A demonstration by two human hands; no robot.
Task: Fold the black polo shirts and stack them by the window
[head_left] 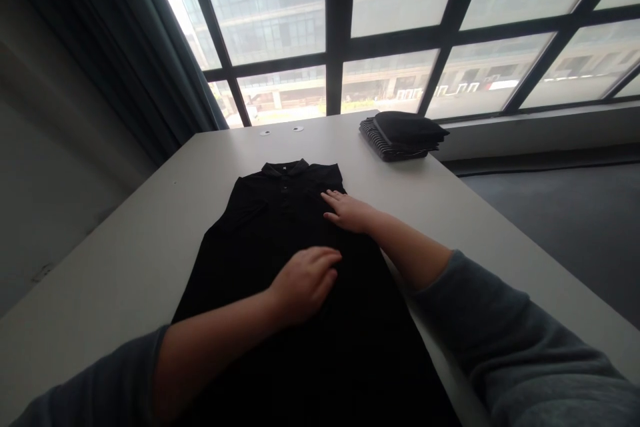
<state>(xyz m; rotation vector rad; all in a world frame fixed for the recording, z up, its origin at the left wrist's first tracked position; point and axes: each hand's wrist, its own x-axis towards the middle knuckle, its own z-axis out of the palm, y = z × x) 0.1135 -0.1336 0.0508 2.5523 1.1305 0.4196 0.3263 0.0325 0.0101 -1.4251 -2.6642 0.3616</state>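
A black polo shirt (280,233) lies spread front side up on the white table, its collar at the far end and its lower part running toward me. My right hand (347,211) rests flat on the shirt near the sleeve on the right, fingers spread. Over the middle of the shirt is my left hand (305,282), loosely bent, with the thumb a little apart from the fingers and no cloth visibly gripped. Whether it touches the fabric I cannot tell. My left forearm covers part of the shirt's lower left side.
A stack of folded dark clothes (403,135), one of them striped, sits at the table's far right corner. The white table (150,213) ends near a large window (390,73). A dark curtain (125,33) hangs at the left, and grey floor (560,213) shows at the right.
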